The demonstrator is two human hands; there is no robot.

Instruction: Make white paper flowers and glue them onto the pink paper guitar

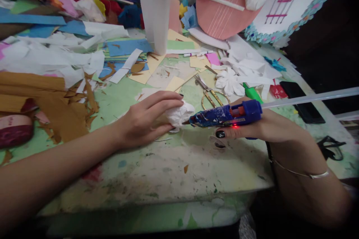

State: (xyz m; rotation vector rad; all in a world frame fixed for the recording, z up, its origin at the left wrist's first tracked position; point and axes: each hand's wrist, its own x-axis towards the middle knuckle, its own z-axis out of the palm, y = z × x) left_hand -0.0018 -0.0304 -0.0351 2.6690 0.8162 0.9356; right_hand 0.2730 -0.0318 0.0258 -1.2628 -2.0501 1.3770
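Now the left hand (147, 119) pinches crumpled white paper (182, 112) and the right hand (266, 127) grips a smeared plastic glue gun (214, 115) above a stained, scrap-littered table (165, 179).

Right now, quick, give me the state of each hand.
Left hand: closed on crumpled white paper, fingers above, thumb below.
Right hand: closed around the blue glue gun.

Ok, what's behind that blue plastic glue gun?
Beyond the glue gun lie gold-handled metal scissors and a bright green object, partly covered by the gun. Anything else behind its body can't be seen.
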